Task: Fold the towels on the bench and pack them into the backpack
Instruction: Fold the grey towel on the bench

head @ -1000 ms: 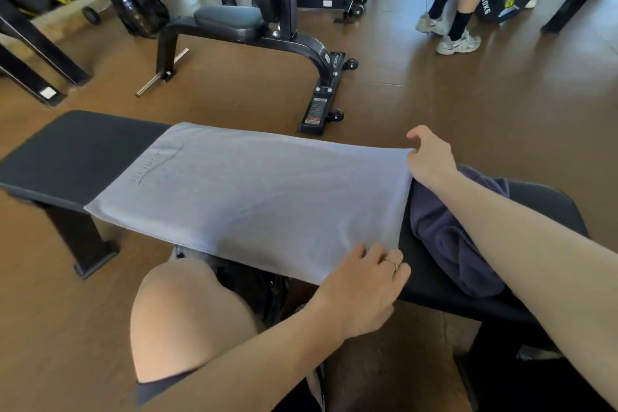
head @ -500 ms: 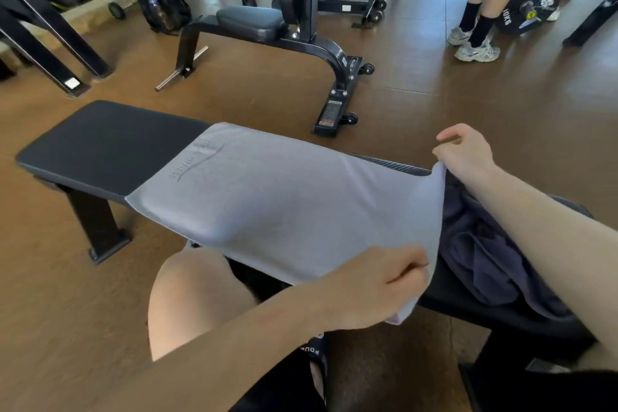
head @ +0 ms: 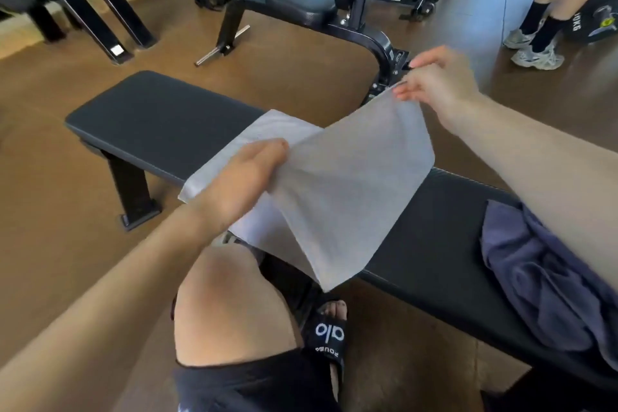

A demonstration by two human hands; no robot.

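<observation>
Surface (head: 150,117): a long black padded top; the left end is bare and the towels lie on the middle and right parts

Left hand (head: 244,177): closed on the near corner of the grey towel, pinching the cloth and holding it up off the surface

Grey towel (head: 351,191): in the middle of the surface; its left part lies flat, and its right part is lifted in the air between the two hands, with one corner hanging down over the near edge by the knee

How the grey towel feels, I think: light, thin and floppy; it bends and sags where nobody holds it, so it will not break but it can slip and go crooked

Where to hold it, I think: at the two corners of the short edge, one in each hand, kept apart so the edge stays straight while it goes over to the left end

Right hand (head: 438,84): closed on the far corner of the grey towel, fingertips pinching it, raised higher than the left hand

Purple towel (head: 535,278): a soft bunched heap on the right end of the surface, partly under the right arm, not folded yet

Backpack: I cannot tell for sure which thing it is
</observation>
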